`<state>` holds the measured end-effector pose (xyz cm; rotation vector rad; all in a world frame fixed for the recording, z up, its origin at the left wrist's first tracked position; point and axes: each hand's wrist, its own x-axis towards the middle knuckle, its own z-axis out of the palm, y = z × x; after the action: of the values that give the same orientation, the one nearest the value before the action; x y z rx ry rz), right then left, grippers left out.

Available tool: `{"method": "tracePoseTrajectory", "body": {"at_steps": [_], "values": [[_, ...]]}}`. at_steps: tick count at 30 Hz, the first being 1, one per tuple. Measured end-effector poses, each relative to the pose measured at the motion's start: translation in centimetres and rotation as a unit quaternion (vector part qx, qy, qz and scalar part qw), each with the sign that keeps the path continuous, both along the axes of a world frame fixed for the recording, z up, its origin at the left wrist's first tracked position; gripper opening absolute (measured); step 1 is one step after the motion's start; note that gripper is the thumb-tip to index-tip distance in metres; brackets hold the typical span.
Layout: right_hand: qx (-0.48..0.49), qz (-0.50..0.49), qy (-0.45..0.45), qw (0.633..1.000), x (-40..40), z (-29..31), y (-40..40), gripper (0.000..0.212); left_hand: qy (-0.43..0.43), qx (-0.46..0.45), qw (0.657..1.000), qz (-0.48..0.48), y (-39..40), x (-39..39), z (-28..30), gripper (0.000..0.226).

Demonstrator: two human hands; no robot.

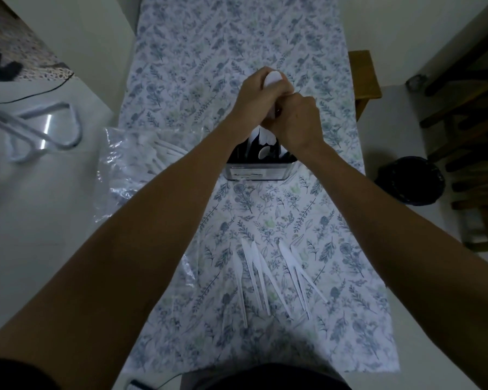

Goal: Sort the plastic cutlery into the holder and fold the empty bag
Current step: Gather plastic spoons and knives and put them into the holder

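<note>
Head view: both hands bunched over the holder, spoons upright between them.

Far left, the clear bag [130, 167] lay flat on the table [181, 52], part over the edge, white cutlery showing inside. Left hand [255, 94] was curled round a bundle of spoons [273, 78], bowls up, long axis near vertical, directly above the black holder [258, 171]. Right hand [296, 123] was clenched just beside it, lower on the same bundle as far as could be told; its fingers were hidden. The holder sat straight below both hands, so the drop looked to be downward. Nearer the body, loose knives [273, 277] lay handles toward the person, well apart from either hand.
</note>
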<state>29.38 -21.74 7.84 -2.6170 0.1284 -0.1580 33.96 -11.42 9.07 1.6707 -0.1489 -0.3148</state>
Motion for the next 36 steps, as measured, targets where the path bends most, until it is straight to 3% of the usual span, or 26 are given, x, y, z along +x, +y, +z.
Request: {"method": "tracePoseTrajectory", "body": {"at_steps": [7,12,19,25,32,36], "values": [[-0.033,0.017,0.024,0.999,0.4,0.9,0.0,0.039,-0.045,0.089,0.994,-0.031,0.5,1.0,-0.1,0.071],[-0.072,0.012,0.006,0.997,-0.5,0.6,0.8,0.041,-0.089,0.112,0.987,-0.077,1.7,1.8,-0.7,0.037],[-0.116,0.004,-0.001,0.993,-2.0,0.7,1.6,0.044,-0.168,0.154,0.969,-0.091,3.3,1.2,-0.4,0.042],[-0.194,-0.032,-0.032,0.980,-2.7,0.4,1.8,0.049,-0.158,0.197,0.959,-0.127,4.3,0.9,0.4,0.050],[-0.191,-0.022,-0.027,0.981,-2.8,-0.2,1.2,0.052,-0.163,0.222,0.952,-0.135,4.1,0.4,0.4,0.042],[-0.211,-0.024,-0.084,0.974,-3.0,-1.0,0.1,0.070,-0.142,0.277,0.941,-0.134,3.5,0.3,0.2,0.062]]}}
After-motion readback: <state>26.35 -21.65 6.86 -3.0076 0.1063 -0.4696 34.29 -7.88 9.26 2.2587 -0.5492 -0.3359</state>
